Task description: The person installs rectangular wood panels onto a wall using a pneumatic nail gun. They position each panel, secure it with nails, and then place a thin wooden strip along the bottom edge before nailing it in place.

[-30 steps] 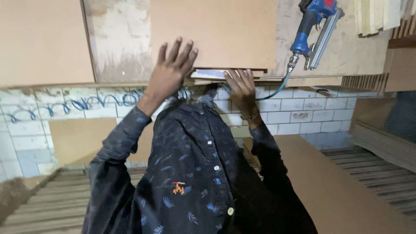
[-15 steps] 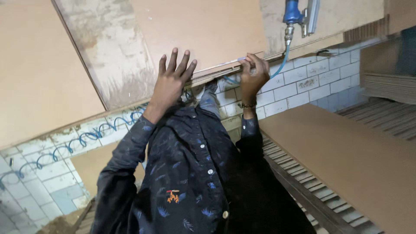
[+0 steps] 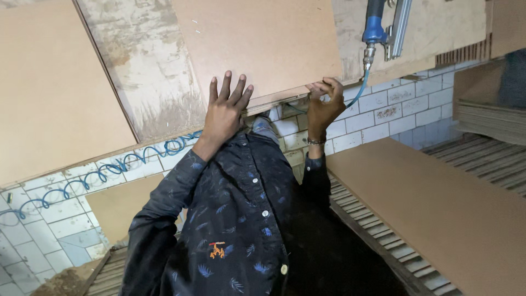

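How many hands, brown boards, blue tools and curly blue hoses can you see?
Hands: 2, the left hand flat on the middle board and the right hand at its edge
Brown boards: 3, counting the left board and the low board
Blue tools: 1, the nail gun
Curly hoses: 1, the hose
Total: 7

One head cam — looks down, close over hands at board edge [image 3: 285,98], tilted.
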Available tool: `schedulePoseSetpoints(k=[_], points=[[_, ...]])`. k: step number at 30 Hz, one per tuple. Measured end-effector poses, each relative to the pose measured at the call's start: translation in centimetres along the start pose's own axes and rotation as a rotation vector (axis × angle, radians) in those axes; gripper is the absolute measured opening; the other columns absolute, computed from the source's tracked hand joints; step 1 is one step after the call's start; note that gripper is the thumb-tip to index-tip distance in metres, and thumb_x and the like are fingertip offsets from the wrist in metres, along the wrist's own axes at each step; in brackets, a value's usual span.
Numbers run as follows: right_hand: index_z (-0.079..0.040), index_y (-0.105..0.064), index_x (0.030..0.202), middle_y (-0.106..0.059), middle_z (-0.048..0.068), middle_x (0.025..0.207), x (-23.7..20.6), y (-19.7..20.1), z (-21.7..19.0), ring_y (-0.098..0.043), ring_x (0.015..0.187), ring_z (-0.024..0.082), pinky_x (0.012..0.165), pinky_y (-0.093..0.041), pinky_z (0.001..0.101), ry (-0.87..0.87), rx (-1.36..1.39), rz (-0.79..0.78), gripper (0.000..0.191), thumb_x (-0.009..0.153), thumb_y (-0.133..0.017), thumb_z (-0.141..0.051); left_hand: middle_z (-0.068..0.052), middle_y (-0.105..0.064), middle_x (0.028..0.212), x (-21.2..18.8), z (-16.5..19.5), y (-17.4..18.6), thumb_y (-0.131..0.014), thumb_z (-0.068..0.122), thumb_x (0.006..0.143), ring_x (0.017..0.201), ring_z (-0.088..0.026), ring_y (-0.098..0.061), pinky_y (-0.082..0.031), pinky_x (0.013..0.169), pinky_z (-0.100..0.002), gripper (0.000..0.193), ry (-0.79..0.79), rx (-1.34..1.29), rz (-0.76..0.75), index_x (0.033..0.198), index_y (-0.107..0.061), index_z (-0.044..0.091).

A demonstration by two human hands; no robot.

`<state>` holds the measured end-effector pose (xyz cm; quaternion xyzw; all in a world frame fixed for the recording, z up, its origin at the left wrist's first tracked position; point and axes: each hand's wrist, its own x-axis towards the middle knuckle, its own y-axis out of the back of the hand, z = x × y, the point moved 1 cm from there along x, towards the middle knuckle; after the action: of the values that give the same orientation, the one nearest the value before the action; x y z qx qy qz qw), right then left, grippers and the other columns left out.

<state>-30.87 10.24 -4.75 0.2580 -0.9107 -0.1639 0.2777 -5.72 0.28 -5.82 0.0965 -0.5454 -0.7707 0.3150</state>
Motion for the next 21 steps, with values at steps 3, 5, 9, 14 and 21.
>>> schedulePoseSetpoints(k=[3,5,9,14,21], points=[[-0.001,-0.064,0.11,-0.078,0.01,0.087,-0.1,0.5,0.0,-0.076,0.08,0.016,0.072,-0.058,0.0275,0.034,-0.079,-0.04,0.032,0.087,-0.086,0.001,-0.014,-0.043,0.163,0.1,0.3,0.1,-0.077,0.013,0.074,0.153,-0.044,-0.029,-0.017,0.123,-0.068,0.077,0.028,-0.01,-0.005,0.149,-0.058,0.011],[0.0,-0.064,0.111,-0.077,0.009,0.084,0.7,1.4,0.7,-0.071,0.074,0.015,0.068,-0.055,0.027,0.034,-0.046,-0.137,0.035,0.085,-0.086,-0.002,-0.015,-0.042,0.162,0.2,0.6,0.3,-0.077,0.013,0.074,0.153,-0.044,-0.028,-0.018,0.121,-0.069,0.076,0.053,-0.033,-0.022,0.148,-0.058,0.01],[-0.004,-0.068,0.113,-0.079,0.009,0.092,6.8,3.8,3.9,-0.079,0.078,0.014,0.072,-0.062,0.0271,0.12,-0.074,0.005,0.016,0.098,-0.073,-0.007,-0.014,-0.043,0.162,0.4,1.5,0.6,-0.076,0.014,0.078,0.154,-0.043,-0.027,-0.019,0.12,-0.07,0.071,0.111,-0.015,-0.042,0.146,-0.059,0.011],[0.011,-0.025,0.156,-0.049,0.032,0.144,17.2,1.3,8.0,-0.047,0.129,0.049,0.108,-0.044,0.0557,0.19,-0.658,-0.209,0.105,0.086,-0.094,-0.027,-0.021,-0.043,0.161,0.9,2.9,0.0,-0.069,0.019,0.089,0.152,-0.047,-0.026,-0.022,0.116,-0.071,0.058,0.155,0.054,-0.019,0.143,-0.06,0.0],[0.007,-0.041,0.143,-0.065,0.021,0.098,24.7,-1.4,8.7,-0.067,0.081,0.036,0.071,-0.058,0.048,-0.023,-0.325,-0.402,0.079,0.079,-0.081,-0.014,-0.025,-0.044,0.159,2.1,3.3,-3.6,-0.061,0.009,0.088,0.151,-0.049,-0.03,-0.032,0.117,-0.065,0.053,0.192,0.193,-0.015,0.14,-0.061,-0.005]])
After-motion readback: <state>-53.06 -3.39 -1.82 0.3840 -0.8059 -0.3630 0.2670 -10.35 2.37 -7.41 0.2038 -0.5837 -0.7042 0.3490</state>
